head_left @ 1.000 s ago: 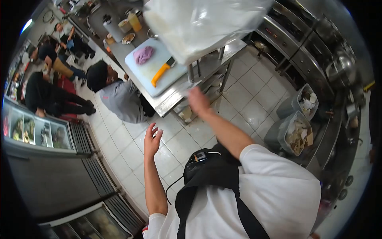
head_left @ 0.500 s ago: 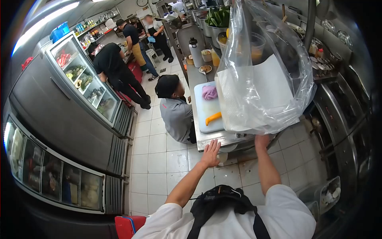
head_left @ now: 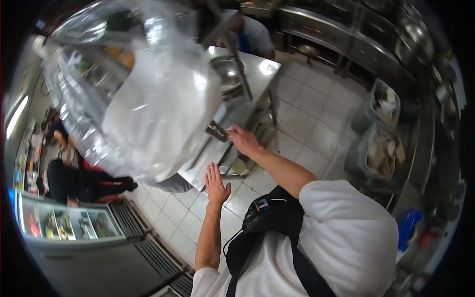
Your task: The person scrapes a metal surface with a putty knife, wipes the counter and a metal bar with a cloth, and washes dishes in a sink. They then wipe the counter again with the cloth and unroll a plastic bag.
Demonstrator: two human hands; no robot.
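Observation:
My left hand (head_left: pixel 216 184) lies against the front edge of the steel table (head_left: pixel 196 179), its fingers stretched out and holding nothing. My right hand (head_left: pixel 243 140) is at the table's side, fingers curled on the end of a short, dark metal piece (head_left: pixel 216 131). Its kind is too blurred to make out. A large clear plastic bag (head_left: pixel 84 116) with white paper sheets (head_left: pixel 161 94) inside hangs over the table and hides most of its top. Behind the metal piece, a round steel bowl (head_left: pixel 228 74) sits partly hidden by a table post.
A person in grey (head_left: pixel 257 37) is low beyond the table. Two bins (head_left: pixel 383 153) with waste stand on the right, near steel counter units (head_left: pixel 316 24). At left are a glass-door fridge (head_left: pixel 69 222) and a person in black (head_left: pixel 74 180). White floor tiles (head_left: pixel 307 119) lie between.
My view has swung right and down. My right hand has come out from behind the bag to the metal piece. My left hand stays flat at the table edge.

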